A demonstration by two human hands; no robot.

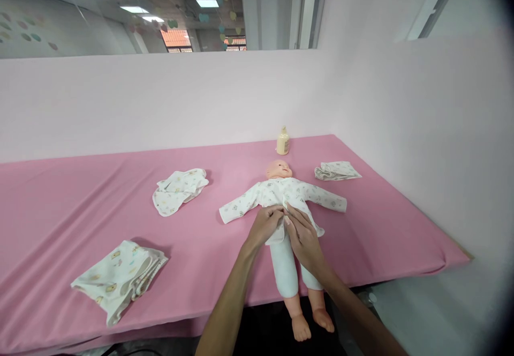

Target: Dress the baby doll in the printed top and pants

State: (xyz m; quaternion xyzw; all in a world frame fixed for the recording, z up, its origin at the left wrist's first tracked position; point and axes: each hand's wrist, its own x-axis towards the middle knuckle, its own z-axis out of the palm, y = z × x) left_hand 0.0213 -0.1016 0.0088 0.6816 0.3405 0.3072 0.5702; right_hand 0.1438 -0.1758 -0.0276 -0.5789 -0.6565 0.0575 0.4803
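A baby doll (280, 169) lies on its back on the pink-covered table, its bare feet (301, 326) reaching past the front edge. It wears a white printed baby shirt (295, 187) with sleeves spread wide, and plain white legs show below. Over the doll's belly, my left hand (265, 225) pinches the shirt's front opening. Right beside it, my right hand (303, 238) has its fingers closed on the other side of the same opening. The fingertips of both hands nearly meet, and they hide whatever small fastening may be between them.
A cream pump bottle (283, 143) stands behind the doll's head. A folded printed cloth (337, 171) lies to the right. On the left are a small printed garment (180, 190) and a folded printed blanket (120, 278). White walls border the pink table cover (193, 270) behind and right.
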